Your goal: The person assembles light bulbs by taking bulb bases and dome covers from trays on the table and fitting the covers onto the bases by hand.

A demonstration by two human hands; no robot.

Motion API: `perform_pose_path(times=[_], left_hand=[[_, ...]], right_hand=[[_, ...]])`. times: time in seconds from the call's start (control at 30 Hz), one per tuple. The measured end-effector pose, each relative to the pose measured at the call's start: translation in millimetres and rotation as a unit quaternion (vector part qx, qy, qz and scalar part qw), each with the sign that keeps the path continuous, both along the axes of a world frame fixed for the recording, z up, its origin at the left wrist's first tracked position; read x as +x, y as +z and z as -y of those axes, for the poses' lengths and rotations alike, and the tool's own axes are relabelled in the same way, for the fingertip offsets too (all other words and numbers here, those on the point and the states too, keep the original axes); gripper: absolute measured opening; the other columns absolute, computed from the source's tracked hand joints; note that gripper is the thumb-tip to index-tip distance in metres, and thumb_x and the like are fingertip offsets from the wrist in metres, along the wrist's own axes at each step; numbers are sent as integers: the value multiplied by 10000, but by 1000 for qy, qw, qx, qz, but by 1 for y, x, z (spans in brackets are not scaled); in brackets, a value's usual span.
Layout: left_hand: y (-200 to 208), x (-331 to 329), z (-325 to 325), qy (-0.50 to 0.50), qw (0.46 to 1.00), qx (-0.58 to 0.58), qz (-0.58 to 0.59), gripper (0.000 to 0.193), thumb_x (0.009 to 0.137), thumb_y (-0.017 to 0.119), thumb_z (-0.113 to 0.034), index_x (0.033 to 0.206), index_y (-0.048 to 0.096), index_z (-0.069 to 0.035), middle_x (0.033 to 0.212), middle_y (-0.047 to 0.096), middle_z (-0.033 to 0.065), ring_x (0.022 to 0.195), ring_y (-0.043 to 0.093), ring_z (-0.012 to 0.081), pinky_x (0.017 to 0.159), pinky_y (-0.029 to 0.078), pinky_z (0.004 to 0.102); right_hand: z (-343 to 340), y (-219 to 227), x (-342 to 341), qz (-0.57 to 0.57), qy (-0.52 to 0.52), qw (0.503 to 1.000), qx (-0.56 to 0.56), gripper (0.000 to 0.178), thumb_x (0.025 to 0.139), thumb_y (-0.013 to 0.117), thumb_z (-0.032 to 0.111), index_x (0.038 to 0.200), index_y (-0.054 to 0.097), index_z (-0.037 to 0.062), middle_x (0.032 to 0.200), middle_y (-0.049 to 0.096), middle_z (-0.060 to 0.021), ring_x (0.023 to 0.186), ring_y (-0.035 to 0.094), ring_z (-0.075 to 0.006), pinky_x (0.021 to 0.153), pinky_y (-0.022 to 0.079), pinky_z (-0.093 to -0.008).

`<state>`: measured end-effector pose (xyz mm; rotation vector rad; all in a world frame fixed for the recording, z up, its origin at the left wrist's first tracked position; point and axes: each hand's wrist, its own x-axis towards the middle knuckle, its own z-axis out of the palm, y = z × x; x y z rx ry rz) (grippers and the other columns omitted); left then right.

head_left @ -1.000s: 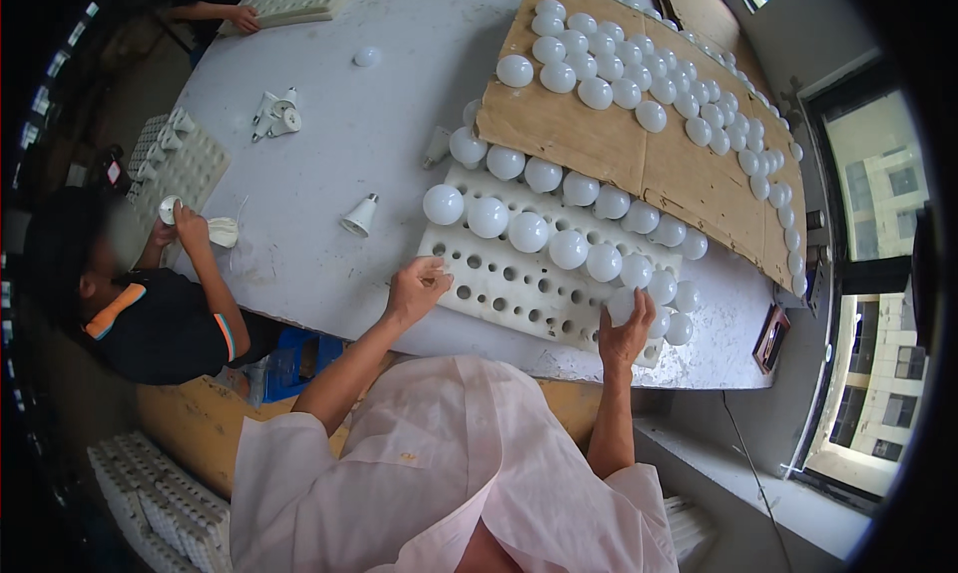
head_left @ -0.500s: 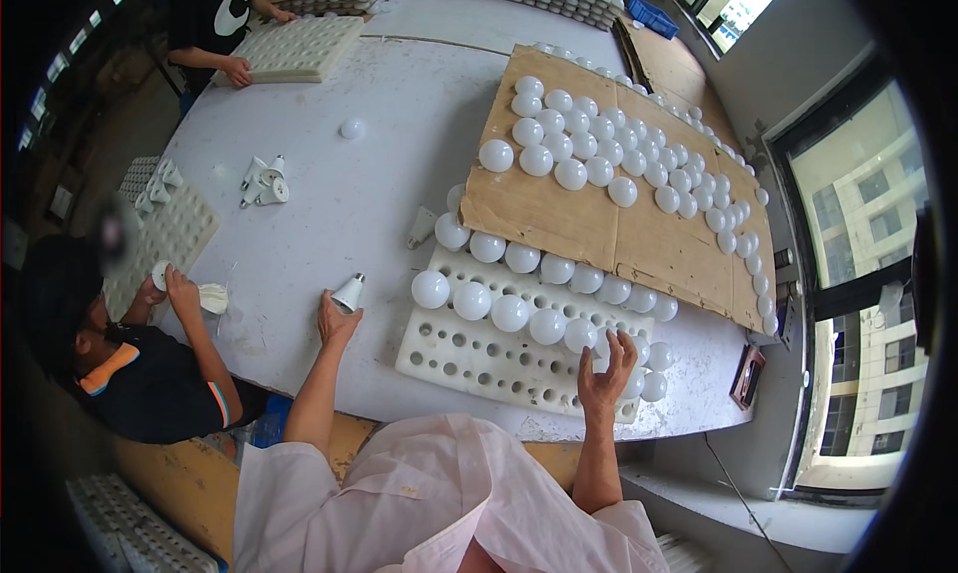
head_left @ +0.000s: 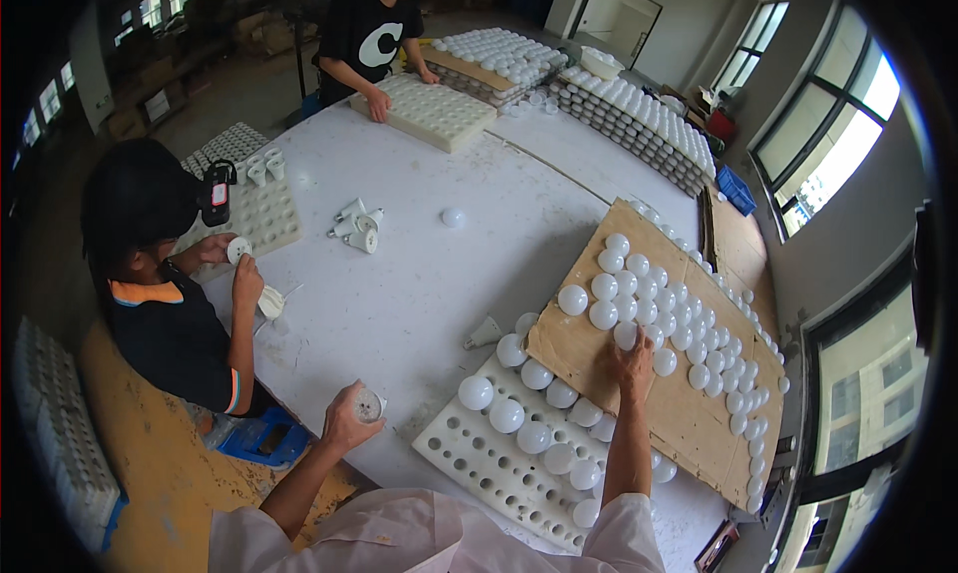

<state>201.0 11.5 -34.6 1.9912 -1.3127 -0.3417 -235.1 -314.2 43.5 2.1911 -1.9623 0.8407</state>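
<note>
My left hand (head_left: 347, 423) is closed round a light bulb base (head_left: 369, 405), its wide round end turned up, above the near edge of the table. My right hand (head_left: 633, 366) reaches over the cardboard sheet (head_left: 569, 343), its fingers closed on a white bulb globe (head_left: 626, 334) at the near side of the group there. Partly under the cardboard lies a white foam tray (head_left: 449, 428) with rows of holes. Several globes (head_left: 507, 415) sit on it. Another bulb base (head_left: 484, 333) lies beside the tray.
A co-worker (head_left: 165, 274) on the left handles a bulb base (head_left: 239, 250). Another person (head_left: 369, 44) holds a foam tray (head_left: 429, 109) at the far side. Several bulb bases (head_left: 357, 226) and a lone globe (head_left: 453, 218) lie mid-table. Stacked trays (head_left: 629, 124) stand behind.
My right hand has gone from the foam tray to a globe on the cardboard. My left hand has tipped the bulb base so its wide end faces up. The view has shifted.
</note>
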Motion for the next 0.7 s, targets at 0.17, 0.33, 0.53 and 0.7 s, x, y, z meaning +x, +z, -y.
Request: perform_pose_path(times=[0.17,0.33,0.53,0.7], left_hand=[[23,-49,-14,-177,984,-20,19,705,631,795,-239,1205,504,49,1232,532,259,1142,538,373,948,463,420],[14,-110,1,-324,943,-7,74,690,653,771,-213,1235,485,21,1306,469,232,1137,526,346,962,451,406],[-3,-139,25,-406,896,-27,177,675,671,736,-174,1265,450,-31,1253,495,181,1069,548,307,915,465,393],[-20,-148,38,-446,882,53,141,734,659,768,-210,1275,423,-11,1267,496,201,1056,550,304,953,441,378]], right_hand=[[6,23,30,13,-72,986,149,684,729,726,384,1255,450,44,1155,567,-215,1103,543,-392,930,445,-459],[-49,16,-11,385,-18,914,128,548,852,626,396,1265,451,83,1059,594,-135,708,623,-240,581,517,-331],[-178,-15,-53,743,89,651,126,624,879,621,309,1395,324,122,1027,574,-118,641,601,-197,524,524,-275],[-253,-10,-28,671,104,716,162,653,804,628,155,1381,327,108,1071,538,-135,713,619,-239,565,557,-311]])
